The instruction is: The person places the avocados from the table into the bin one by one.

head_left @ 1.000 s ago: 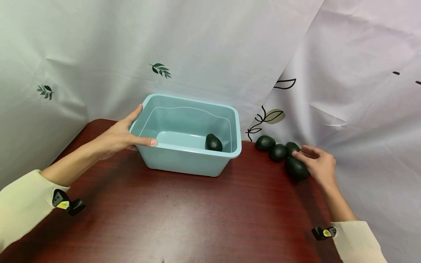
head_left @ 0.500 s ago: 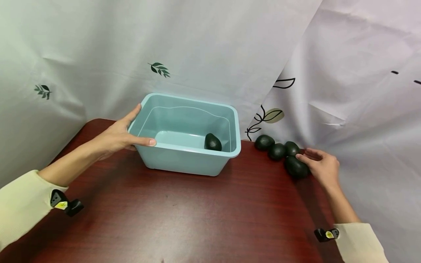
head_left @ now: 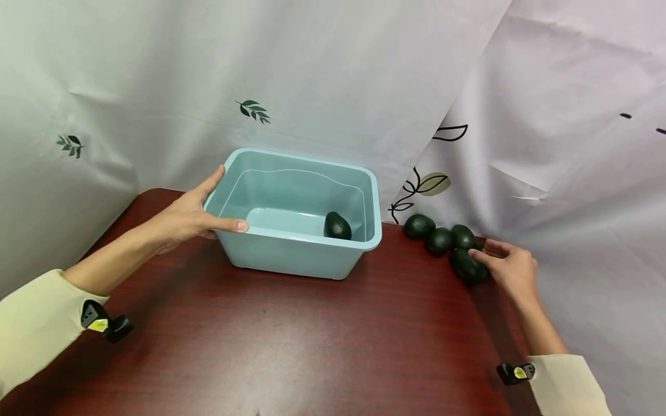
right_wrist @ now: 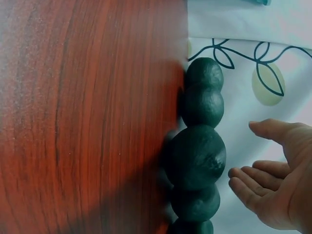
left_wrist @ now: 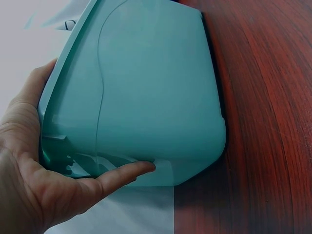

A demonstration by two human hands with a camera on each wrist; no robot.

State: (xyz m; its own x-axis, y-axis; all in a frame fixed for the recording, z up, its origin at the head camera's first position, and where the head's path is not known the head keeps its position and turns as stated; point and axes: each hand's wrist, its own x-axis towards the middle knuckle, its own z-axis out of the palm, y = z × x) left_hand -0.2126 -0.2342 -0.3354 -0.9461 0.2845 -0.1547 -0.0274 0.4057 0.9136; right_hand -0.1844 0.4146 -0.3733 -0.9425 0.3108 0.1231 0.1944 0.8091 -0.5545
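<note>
My left hand (head_left: 182,219) grips the left end of a light blue plastic tub (head_left: 286,254), its thumb and fingers spread along two sides of the corner. In the left wrist view, that hand (left_wrist: 53,180) spans the rim of the tub (left_wrist: 156,87). One dark green avocado (head_left: 337,226) lies inside the tub at the right. Several more avocados cluster at the right edge of the table, the nearest avocado (head_left: 467,267) beside my right hand (head_left: 512,268). The right wrist view shows this hand (right_wrist: 278,180) with loosely bent fingers, a gap between it and the avocados (right_wrist: 197,156).
The reddish-brown wooden table (head_left: 291,346) spreads in front of the tub. A pale curtain (head_left: 322,75) with leaf prints hangs right behind the tub and along the right side, close to the avocados.
My right hand has shifted slightly to the right, back from the nearest avocado, with more of the avocados behind it showing. The left hand and the tub stay in place.
</note>
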